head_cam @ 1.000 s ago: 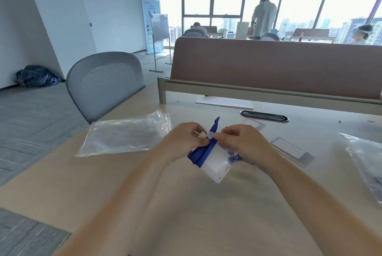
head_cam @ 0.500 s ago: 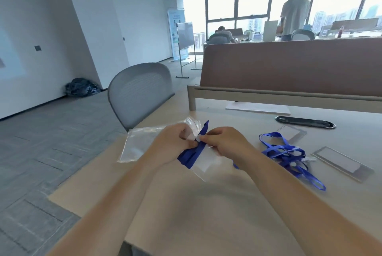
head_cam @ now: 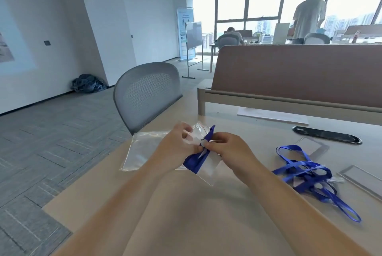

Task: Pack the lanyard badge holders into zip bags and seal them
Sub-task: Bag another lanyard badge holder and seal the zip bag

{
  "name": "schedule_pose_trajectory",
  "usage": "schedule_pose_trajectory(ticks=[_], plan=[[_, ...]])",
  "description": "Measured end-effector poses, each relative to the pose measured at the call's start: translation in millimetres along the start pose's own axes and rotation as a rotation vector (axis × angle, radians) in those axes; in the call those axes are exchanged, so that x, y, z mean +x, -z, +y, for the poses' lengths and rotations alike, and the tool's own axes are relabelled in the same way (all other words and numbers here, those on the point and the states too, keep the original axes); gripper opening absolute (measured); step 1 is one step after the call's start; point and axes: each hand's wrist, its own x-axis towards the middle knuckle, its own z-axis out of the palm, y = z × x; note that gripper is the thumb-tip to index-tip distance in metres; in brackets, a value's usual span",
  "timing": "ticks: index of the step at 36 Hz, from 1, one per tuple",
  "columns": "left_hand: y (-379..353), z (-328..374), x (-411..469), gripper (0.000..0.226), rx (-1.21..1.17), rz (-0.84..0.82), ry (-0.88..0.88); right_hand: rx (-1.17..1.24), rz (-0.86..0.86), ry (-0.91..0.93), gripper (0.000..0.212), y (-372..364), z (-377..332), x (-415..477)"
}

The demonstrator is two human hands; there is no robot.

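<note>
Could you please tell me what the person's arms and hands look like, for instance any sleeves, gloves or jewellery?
The left forearm and right forearm are bare down to the picture's lower edge, with no sleeve in view. The left hand and right hand wear no gloves. No watch or bracelet shows at either wrist, and no ring can be made out, though the fingers are slightly blurred.

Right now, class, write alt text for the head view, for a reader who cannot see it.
A left hand and right hand grip a folded blue lanyard with its clear badge holder over a desk, by zip bags. More lanyards and loose badge holders lie to the right.
</note>
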Motion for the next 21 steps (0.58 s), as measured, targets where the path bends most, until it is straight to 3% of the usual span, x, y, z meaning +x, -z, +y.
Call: schedule_pose_trajectory(ticks=[2, 8, 21], plan=[[0, -2, 2, 0.046, 0.003, -0.006, 0.004, 0.007, 0.002, -0.019, 0.021, 1, 4, 2], [-6, -3, 8, 0.026, 0.048, -0.043, -0.047, -0.008, -0.033, -0.074, 0.015, 6, 3, 2], [-3, -5, 12, 0.026, -0.028, -0.128, -0.064, -0.018, -0.123, -0.122, 0.014, 12, -1, 0]])
